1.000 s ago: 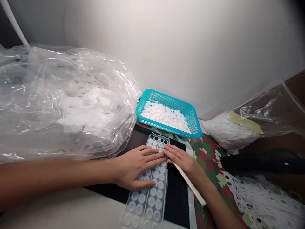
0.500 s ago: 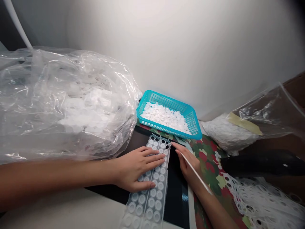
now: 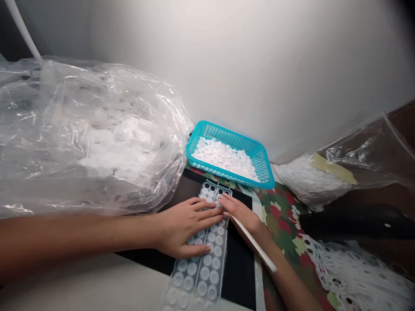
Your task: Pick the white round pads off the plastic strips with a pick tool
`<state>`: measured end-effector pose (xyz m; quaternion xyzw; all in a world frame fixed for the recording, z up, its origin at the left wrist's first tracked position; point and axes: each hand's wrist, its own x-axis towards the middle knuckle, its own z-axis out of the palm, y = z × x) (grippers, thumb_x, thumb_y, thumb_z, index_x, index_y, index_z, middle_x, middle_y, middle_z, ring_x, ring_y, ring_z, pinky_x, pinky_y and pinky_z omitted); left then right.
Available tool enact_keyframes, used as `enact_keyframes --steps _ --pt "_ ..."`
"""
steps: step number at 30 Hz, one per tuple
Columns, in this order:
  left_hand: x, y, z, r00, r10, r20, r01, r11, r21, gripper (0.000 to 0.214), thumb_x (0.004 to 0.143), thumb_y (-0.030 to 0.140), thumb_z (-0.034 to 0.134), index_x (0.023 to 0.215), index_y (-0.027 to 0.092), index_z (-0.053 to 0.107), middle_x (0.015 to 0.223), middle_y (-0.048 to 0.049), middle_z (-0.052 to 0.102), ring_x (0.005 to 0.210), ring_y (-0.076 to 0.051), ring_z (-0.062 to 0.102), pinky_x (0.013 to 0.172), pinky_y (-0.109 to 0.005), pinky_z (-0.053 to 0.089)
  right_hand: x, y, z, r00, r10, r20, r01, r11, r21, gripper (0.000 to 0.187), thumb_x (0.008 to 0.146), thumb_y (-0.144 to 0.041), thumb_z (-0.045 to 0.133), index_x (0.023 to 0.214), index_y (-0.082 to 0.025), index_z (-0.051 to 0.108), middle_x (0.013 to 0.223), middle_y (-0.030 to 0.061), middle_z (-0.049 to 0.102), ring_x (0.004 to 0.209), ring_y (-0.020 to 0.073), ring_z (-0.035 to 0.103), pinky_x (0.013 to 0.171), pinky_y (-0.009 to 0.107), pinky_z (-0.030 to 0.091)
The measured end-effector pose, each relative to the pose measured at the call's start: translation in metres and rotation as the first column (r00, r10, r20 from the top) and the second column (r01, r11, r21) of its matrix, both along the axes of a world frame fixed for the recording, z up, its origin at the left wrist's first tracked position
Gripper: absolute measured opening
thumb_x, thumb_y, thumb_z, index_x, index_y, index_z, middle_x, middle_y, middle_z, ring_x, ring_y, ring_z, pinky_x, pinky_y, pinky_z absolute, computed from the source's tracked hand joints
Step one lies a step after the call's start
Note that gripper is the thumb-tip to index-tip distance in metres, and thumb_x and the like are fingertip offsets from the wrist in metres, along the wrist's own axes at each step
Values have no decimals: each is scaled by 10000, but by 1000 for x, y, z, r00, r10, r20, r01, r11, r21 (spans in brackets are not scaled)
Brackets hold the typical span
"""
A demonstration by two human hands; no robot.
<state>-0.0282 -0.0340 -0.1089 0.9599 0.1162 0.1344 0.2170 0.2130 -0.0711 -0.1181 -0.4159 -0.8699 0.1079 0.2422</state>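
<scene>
Lying flat with its fingers spread, the left hand [image 3: 188,226] presses palm-down across a translucent silicone strip [image 3: 201,270], which holds paired rows of round white discs. Its fingertips point toward the right hand [image 3: 241,216], and the two hands almost touch near the strip's far end. The right hand's fingers [image 3: 225,201] are extended, with their tips on the strip's edge. A thin white stick [image 3: 256,244] runs from beneath that hand toward the lower right, but whether the hand is gripping it cannot be told.

The strip lies on a black mat [image 3: 240,272], with some pockets at its far end showing dark. The mat sits on a red-and-green patterned cloth [image 3: 282,226] on a pale bench [image 3: 78,283]. Just beyond the strip, a teal plastic basket [image 3: 227,134] holds a heap of white discs [image 3: 223,157]. To the left sits a large clear plastic bag [image 3: 65,108] full of similar discs. To the right is a smaller bag [image 3: 366,160] with tan tape [image 3: 332,168] across it, and below it lies a white punched sheet [image 3: 356,276].
</scene>
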Motion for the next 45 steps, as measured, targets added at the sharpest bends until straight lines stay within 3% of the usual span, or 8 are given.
enact_keyframes --steps 7,13,20,29,34,39,42,45 --pt "1 -1 1 1000 9 -5 -9 1000 9 684 882 483 427 1451 160 227 1430 -100 393 1323 -293 342 1085 -440 229 2 1 4 993 -10 -116 -2 994 -107 378 948 -194 380 1303 -235 502 1319 53 550 1273 198 457 1044 382 435" --pt "0 0 1 1000 8 -7 -8 1000 18 666 887 483 415 1438 141 261 1432 -103 389 1325 -290 337 1080 -435 236 4 1 4 993 -25 -119 9 991 -137 380 953 -219 367 1310 -236 496 1327 58 542 1276 200 453 1041 383 430" --pt "1 -1 0 1000 10 -13 -10 999 38 667 889 486 406 1439 139 256 1440 -97 376 1327 -284 332 1083 -422 221 3 3 2 996 13 -85 -20 996 -91 387 949 -172 377 1318 -228 478 1331 54 535 1283 180 441 1061 363 415" --pt "1 -2 -4 1000 25 -8 -25 998 64 658 884 501 389 1413 117 313 1402 -106 433 1281 -295 385 1072 -409 211 -1 2 4 984 37 173 -38 999 1 464 945 -146 374 1395 -254 376 1406 65 453 1308 200 408 1064 395 421" --pt "1 -2 -3 1000 11 -17 -10 998 61 674 885 499 385 1430 117 274 1435 -99 386 1308 -291 351 1075 -408 210 -4 3 0 993 1 118 -14 993 114 489 932 -119 370 1403 -248 366 1361 69 505 1262 202 470 1025 377 471" --pt "-1 0 -3 999 -5 -39 7 999 46 697 882 504 389 1448 128 231 1488 -89 278 1313 -300 347 1071 -418 233 0 4 -4 993 -116 4 113 970 214 463 920 -121 408 1374 -211 419 1313 58 550 1217 203 519 1024 347 470" --pt "-1 0 -6 1000 3 -11 -2 999 49 701 875 506 406 1448 140 233 1480 -87 301 1305 -300 360 1070 -420 246 3 2 0 973 -222 -55 228 925 304 452 912 -101 427 1349 -213 451 1275 60 583 1164 195 565 996 316 481" --pt "-1 -2 -9 1000 13 23 -15 997 71 688 876 504 405 1441 142 249 1465 -96 332 1296 -292 378 1067 -418 259 4 0 5 955 -276 -109 296 907 299 458 914 -106 424 1351 -242 447 1282 50 580 1152 198 575 978 310 491"
